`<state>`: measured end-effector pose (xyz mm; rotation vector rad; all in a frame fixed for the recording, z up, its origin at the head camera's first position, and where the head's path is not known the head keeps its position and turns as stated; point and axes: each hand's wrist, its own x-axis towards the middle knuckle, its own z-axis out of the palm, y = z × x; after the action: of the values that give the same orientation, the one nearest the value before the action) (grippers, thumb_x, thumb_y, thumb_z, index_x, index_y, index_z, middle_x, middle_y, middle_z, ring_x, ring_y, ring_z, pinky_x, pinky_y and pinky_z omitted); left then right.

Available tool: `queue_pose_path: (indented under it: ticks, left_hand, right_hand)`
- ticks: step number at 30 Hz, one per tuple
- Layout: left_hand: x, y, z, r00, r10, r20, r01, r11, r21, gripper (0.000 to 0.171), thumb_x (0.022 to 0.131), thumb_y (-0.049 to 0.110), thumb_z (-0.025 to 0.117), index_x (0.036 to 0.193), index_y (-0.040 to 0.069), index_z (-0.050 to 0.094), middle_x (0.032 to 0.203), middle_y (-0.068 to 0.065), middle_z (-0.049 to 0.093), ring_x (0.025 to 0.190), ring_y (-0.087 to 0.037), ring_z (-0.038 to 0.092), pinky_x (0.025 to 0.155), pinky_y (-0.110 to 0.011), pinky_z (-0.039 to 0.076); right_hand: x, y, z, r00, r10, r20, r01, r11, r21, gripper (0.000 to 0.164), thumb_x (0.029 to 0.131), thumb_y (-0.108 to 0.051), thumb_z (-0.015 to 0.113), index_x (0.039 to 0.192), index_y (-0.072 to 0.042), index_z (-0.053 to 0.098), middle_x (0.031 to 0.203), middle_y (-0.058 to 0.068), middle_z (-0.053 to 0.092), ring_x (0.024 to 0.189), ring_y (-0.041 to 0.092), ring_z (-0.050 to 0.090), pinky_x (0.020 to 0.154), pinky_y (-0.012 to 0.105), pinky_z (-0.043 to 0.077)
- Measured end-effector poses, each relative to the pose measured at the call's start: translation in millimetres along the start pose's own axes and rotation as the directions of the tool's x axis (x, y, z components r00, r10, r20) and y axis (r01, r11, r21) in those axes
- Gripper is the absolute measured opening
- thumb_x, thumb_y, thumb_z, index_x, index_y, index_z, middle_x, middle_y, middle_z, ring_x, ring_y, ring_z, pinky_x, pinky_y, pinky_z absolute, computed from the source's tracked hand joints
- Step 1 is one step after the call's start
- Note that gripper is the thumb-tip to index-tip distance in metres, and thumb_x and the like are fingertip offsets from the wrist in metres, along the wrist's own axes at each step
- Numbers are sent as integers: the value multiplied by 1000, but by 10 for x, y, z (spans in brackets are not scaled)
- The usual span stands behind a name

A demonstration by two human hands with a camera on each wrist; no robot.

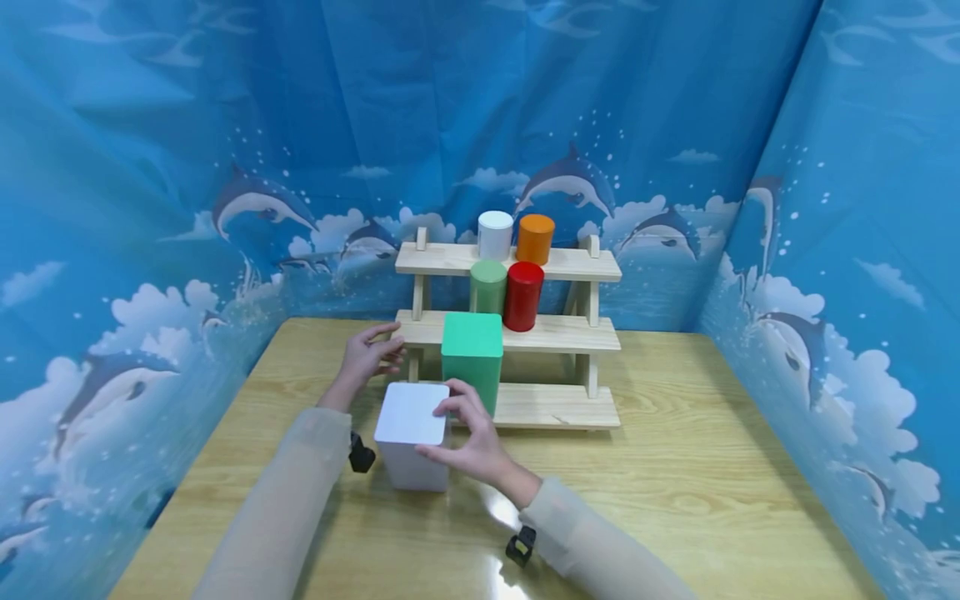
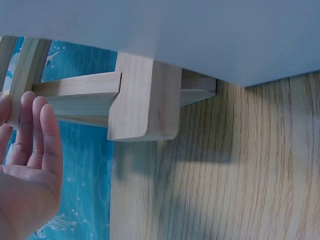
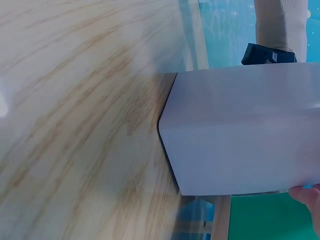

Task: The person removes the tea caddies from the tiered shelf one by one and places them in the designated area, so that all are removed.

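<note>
My right hand (image 1: 476, 442) grips the near right corner of a white box (image 1: 412, 414), thumb on the front side and fingers over the top edge. The box is upright at the table, left of centre; its pale side (image 3: 240, 135) fills much of the right wrist view. My left hand (image 1: 366, 358) is at the left end of the middle board of a wooden three-step shelf (image 1: 558, 407). In the left wrist view its fingers (image 2: 50, 130) are slightly bent by the board end; contact is unclear. A tall green box (image 1: 472, 354) stands just behind the white one, at the bottom step.
A light green cylinder (image 1: 488, 288) and a red cylinder (image 1: 522, 298) stand on the middle step. On the top step are a white cylinder (image 1: 495, 237) and an orange cylinder (image 1: 535, 242). Blue dolphin-print curtains (image 1: 360, 125) surround the wooden table (image 1: 660, 500).
</note>
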<state>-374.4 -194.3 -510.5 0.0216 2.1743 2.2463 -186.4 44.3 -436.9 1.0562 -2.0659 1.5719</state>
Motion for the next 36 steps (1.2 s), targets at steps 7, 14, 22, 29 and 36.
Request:
queue_pose_path:
  ticks: [7,14,22,29,36]
  left_hand:
    - [64,-71,2,999,2,-39,-1,999,38,55,74,43,76,124,26,60,91,-10,69,72,-22,67,63,-37,57]
    - [75,-83,-8,999,40,-35,-40,999,5,68,63,52,79,122,25,61,93,-17,68,72,-27,67,63,-42,57]
    - [-269,342,126,1000,-19,-24,19,999,37,57,77,39,74,127,18,57,90,-11,68,72,-21,67,76,-48,54]
    - [-412,534,196,999,-25,-23,25,999,31,48,85,25,70,129,12,55,83,-7,69,68,-19,66,79,-54,50]
    - [-384,487,182,999,-31,-38,32,999,28,48,83,25,71,127,12,57,84,-7,69,67,-18,66,80,-54,50]
  right_hand:
    - [4,29,-8,999,39,25,-40,999,37,46,63,2,82,99,5,52,127,34,37,114,46,42,91,44,48]
    - [15,33,-46,998,18,68,-21,999,42,54,59,2,84,103,7,52,125,33,37,117,48,39,98,38,42]
    - [-10,30,-92,995,26,98,-28,999,18,52,64,-1,82,107,5,54,132,33,35,118,43,42,99,41,41]
    - [12,25,-159,995,-74,74,77,996,-43,51,63,0,81,107,3,55,130,32,38,117,47,40,98,44,42]
    - [8,-20,-231,994,-77,83,78,997,-5,47,67,3,79,107,7,55,127,33,40,115,47,43,95,40,45]
